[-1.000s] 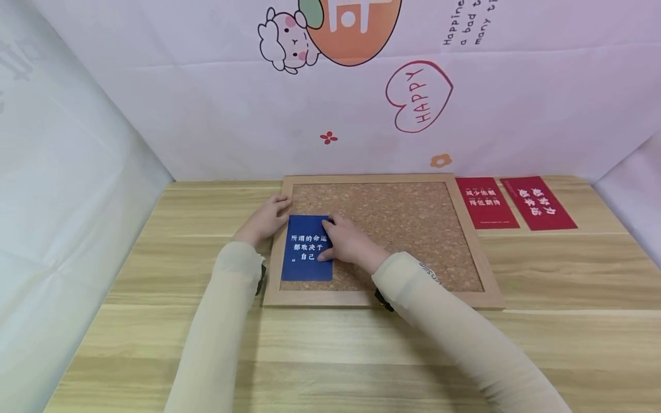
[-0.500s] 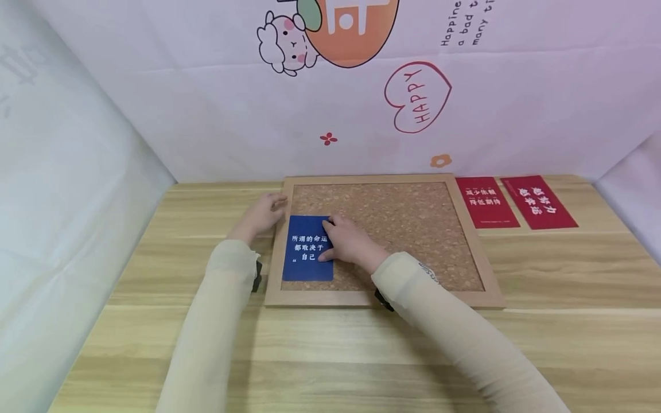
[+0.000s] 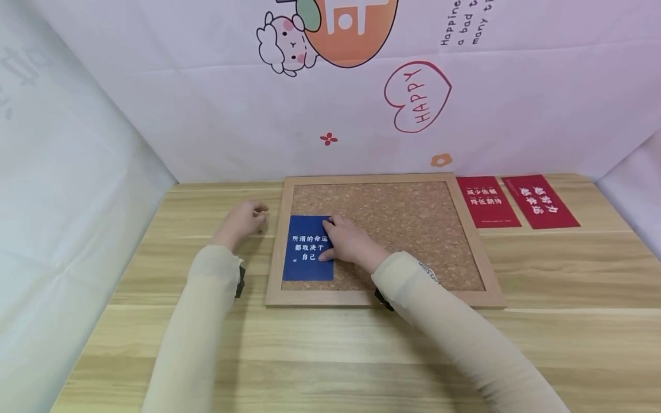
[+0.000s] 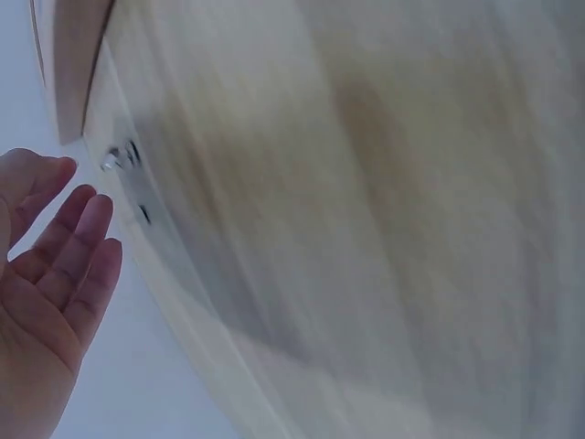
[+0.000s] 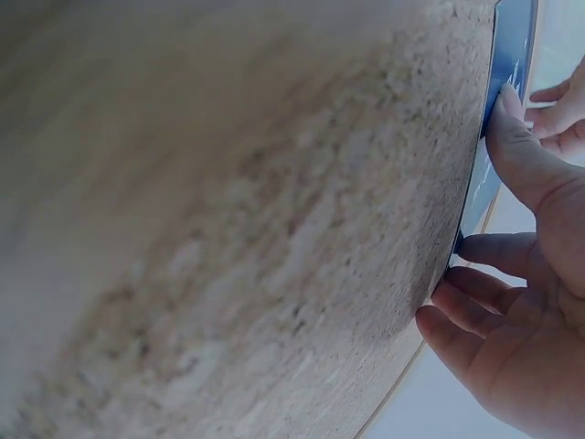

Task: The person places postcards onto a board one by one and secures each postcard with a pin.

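Observation:
A blue card [image 3: 304, 269] with white writing lies on the left part of a wood-framed cork board [image 3: 403, 212]. My right hand [image 3: 352, 241] rests at the card's right side, thumb low on its face and a fingertip near its upper right corner. In the right wrist view, that thumb touches the card's face and the other fingertips meet the cork. My left hand [image 3: 241, 222] hovers left of the frame, fingers loosely bent, holding nothing. The left wrist view shows a small shiny object [image 4: 114, 160] on the table near those fingers, too blurred to identify.
Two red cards with white writing, one beside the board [image 3: 488, 209] and another farther right [image 3: 542, 203], lie on the wooden table [image 3: 320, 350]. A printed white cloth [image 3: 232, 120] hangs behind the table's back edge.
My left hand has left the board's left frame and moved left over the table. The right hand stays at the blue card, which has not visibly moved on the board.

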`<state>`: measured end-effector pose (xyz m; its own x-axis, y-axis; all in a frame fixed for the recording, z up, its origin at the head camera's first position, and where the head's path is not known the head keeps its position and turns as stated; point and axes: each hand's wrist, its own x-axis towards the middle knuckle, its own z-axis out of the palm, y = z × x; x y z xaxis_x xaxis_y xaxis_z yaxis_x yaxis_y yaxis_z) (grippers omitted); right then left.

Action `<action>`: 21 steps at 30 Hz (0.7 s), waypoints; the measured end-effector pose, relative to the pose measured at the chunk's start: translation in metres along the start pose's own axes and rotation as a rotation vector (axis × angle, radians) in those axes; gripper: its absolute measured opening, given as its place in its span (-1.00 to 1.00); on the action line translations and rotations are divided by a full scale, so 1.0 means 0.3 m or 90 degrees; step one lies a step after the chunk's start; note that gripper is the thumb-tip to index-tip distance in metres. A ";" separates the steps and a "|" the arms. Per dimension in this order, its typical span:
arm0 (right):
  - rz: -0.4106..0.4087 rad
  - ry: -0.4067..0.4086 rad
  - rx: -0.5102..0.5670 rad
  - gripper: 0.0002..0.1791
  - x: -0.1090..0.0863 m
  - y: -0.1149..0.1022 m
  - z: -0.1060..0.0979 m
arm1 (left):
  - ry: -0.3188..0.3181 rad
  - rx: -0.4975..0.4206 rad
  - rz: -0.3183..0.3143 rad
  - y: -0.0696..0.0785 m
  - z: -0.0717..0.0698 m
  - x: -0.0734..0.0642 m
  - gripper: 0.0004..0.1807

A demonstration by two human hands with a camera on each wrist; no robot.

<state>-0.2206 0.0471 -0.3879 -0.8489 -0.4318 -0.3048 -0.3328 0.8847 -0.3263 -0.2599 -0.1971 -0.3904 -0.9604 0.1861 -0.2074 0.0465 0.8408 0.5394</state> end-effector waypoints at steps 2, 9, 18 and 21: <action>0.002 0.000 0.001 -0.04 0.001 0.000 0.001 | 0.005 0.003 0.003 -0.014 -0.004 -0.010 -0.60; 0.000 0.000 0.000 -0.04 0.000 -0.003 0.001 | 0.057 0.026 0.007 -0.059 -0.012 -0.030 -0.64; 0.002 0.003 0.003 -0.05 -0.006 -0.004 0.002 | 0.028 0.025 0.031 -0.066 -0.009 -0.045 -0.69; 0.005 0.002 0.004 -0.05 -0.007 -0.003 0.003 | 0.015 0.033 0.030 -0.067 -0.007 -0.048 -0.68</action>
<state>-0.2182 0.0471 -0.3878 -0.8533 -0.4235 -0.3042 -0.3226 0.8871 -0.3300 -0.2475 -0.2176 -0.3965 -0.9631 0.2148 -0.1622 0.1058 0.8562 0.5056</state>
